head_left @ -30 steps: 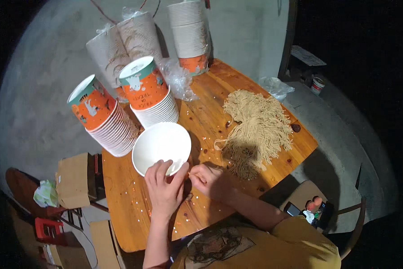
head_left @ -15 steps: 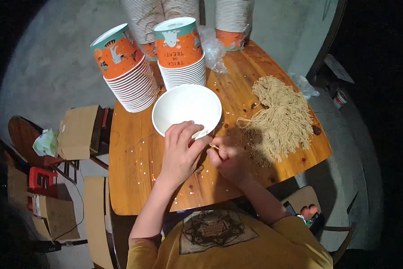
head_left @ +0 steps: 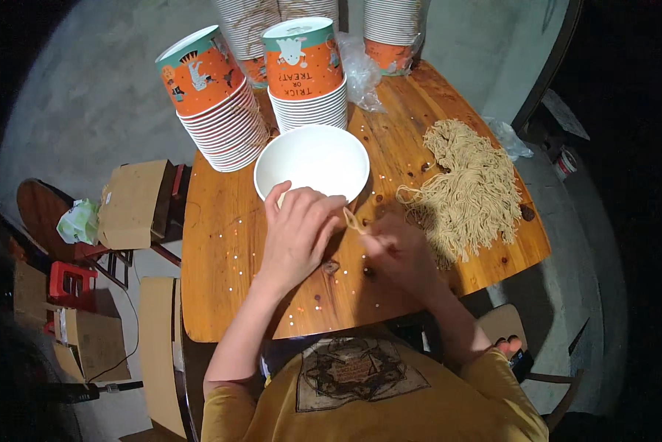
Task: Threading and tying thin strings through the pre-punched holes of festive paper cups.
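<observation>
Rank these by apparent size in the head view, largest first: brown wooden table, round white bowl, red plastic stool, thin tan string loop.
1. Brown wooden table
2. Round white bowl, partly hidden
3. Red plastic stool
4. Thin tan string loop

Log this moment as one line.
left hand: at white tub's near rim | right hand: pinching cord loop | cord heap: right of tub | inverted tub stacks: beyond

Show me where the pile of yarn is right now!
In the head view, the tan yarn pile lies on the right side of the wooden table, to the right of the white bowl.
</observation>
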`<state>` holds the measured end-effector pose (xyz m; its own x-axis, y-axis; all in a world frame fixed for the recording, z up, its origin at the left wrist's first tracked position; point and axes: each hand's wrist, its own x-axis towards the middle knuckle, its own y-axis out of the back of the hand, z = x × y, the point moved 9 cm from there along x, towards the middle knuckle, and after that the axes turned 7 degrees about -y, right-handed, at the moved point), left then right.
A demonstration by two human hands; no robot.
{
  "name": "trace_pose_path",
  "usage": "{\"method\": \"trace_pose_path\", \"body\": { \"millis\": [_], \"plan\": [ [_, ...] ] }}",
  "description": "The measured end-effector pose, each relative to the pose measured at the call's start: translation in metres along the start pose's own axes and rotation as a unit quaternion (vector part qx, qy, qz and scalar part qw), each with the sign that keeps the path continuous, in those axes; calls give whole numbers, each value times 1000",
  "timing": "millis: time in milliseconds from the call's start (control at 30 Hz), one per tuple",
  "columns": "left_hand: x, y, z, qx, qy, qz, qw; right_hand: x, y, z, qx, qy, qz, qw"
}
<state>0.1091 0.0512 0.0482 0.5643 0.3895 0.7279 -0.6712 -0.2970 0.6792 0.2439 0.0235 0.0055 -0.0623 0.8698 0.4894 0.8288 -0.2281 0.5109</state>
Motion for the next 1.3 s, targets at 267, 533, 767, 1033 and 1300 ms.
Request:
{"method": "trace_pose_path", "body": {
  "millis": [267, 533, 767, 1033, 1300],
  "plan": [
    [-8, 6, -17, -37, 0, -52, 998, 36, 27, -17, -32, 73, 73, 994],
    [-8, 22, -36, -133, 105, 1, 986, 57, 3, -22, 21, 97, 75, 992],
    [2, 8, -30, -75, 173, 46, 981, 64, -3, -25, -37, 45, 76, 995],
    [-3, 4, -32, -105, 177, 1, 979, 73, 1, -13, -170, -39, 123, 977],
    [-8, 9, -27, -156, 143, -56, 976, 79, 5, -9, -106, 38, 109, 988]
  ]
}}
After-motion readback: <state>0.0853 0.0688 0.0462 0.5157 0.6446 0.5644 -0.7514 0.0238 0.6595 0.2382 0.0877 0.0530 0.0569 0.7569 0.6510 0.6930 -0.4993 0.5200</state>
